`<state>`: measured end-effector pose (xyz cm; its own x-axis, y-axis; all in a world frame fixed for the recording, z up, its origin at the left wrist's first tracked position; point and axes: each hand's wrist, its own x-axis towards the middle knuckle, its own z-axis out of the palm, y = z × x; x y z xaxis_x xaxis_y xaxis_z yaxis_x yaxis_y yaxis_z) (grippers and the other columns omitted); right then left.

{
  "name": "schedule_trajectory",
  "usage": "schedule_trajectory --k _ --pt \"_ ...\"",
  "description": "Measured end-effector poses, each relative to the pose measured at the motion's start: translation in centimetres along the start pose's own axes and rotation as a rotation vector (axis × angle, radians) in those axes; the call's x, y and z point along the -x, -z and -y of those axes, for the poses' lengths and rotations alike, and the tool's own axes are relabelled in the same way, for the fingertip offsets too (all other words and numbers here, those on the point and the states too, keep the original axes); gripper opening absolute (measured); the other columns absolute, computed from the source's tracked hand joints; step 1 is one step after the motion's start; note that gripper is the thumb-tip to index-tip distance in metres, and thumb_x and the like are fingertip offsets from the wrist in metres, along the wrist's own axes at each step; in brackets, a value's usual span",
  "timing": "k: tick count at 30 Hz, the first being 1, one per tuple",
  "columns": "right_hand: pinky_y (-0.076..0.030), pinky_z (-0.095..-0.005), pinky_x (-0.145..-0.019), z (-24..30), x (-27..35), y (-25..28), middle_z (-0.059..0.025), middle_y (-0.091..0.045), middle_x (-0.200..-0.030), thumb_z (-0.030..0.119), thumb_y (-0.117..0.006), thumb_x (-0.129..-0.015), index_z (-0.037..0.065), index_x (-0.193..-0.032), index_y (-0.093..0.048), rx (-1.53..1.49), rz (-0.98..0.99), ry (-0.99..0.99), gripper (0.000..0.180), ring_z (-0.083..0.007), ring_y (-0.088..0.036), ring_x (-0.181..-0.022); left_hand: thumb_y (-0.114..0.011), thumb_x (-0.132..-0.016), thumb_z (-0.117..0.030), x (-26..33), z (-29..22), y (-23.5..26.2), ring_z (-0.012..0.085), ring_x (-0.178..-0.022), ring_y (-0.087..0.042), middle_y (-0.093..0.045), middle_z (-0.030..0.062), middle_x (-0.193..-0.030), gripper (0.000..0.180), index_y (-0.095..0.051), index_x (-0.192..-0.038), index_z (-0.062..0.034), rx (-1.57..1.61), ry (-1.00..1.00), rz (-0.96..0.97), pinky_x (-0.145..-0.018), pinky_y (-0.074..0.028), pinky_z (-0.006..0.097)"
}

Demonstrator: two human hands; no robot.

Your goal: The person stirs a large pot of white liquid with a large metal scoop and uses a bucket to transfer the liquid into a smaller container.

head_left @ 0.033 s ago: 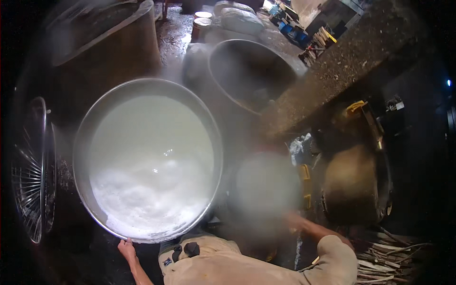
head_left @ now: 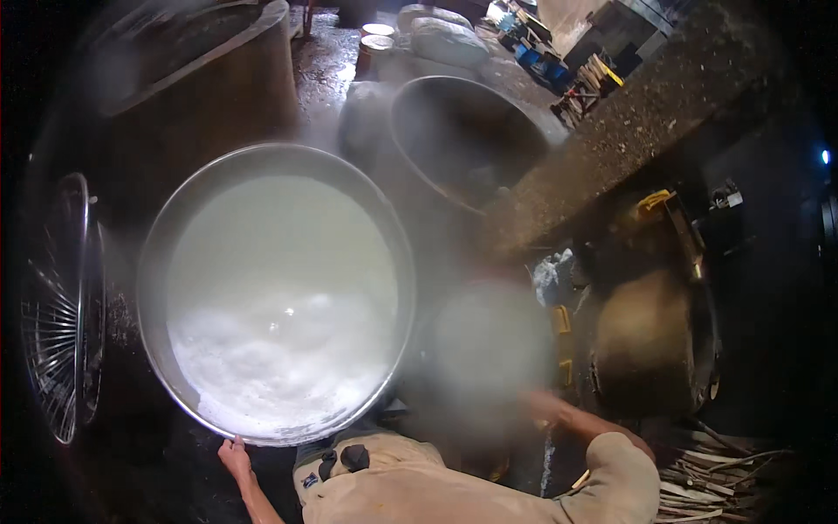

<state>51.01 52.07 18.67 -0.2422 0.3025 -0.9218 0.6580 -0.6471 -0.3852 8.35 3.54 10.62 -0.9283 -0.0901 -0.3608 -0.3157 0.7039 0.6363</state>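
While steam blurs the right hand (head_left: 543,407) (grip unreadable), the left hand (head_left: 234,456) clasps the pan (head_left: 157,262) rim, frothing white liquid (head_left: 279,323) inside; dim room.

white frothy liquid (head_left: 279,323), grey metal pan (head_left: 157,253), beige shirt (head_left: 436,489)

Upper centre of the frame: pale, rounded, stuffed sacks (head_left: 445,35) piled together behind the dark empty vat — greyish white, soft bulging shape, markings not legible. Just left of them, a small cylindrical container (head_left: 375,39) with a pale top and reddish-brown wall. Upper right of centre: blue box-like items (head_left: 534,54), too small and blurred to tell whether they are packages. No labels, signs or screens discernible — steam blurs much of the middle.
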Motion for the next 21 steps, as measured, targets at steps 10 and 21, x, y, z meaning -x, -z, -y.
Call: schedule_trajectory --k 10,21 --pt "-0.038 -0.0287 -0.035 6.9 2.4 -21.7 -0.0046 -0.047 -0.054 0.002 -0.058 -0.069 0.003 -0.068 -0.047 0.274 0.027 0.075 0.012 -0.0151 -0.048 -0.041 -0.052 -0.077 -0.019 -6.9 2.4 3.8 0.0246 -0.052 -0.044 -0.052 0.0185 -0.063 0.026 -0.049 -0.069 0.0052 0.233 -0.061 -0.045 -0.053 -0.038 0.036" --pt "-0.039 -0.0263 -0.038 5.3 -10.4 -47.2 -0.004 -0.046 -0.058 0.001 -0.051 -0.073 0.003 -0.075 -0.047 0.015 0.322 0.095 0.004 -0.0128 -0.044 -0.044 -0.057 -0.071 -0.021 -10.3 4.8 3.2 0.0418 -0.08 -0.051 -0.055 0.0261 -0.079 0.028 -0.052 -0.079 0.0052 0.132 -0.037 0.02 -0.068 -0.04 0.043"
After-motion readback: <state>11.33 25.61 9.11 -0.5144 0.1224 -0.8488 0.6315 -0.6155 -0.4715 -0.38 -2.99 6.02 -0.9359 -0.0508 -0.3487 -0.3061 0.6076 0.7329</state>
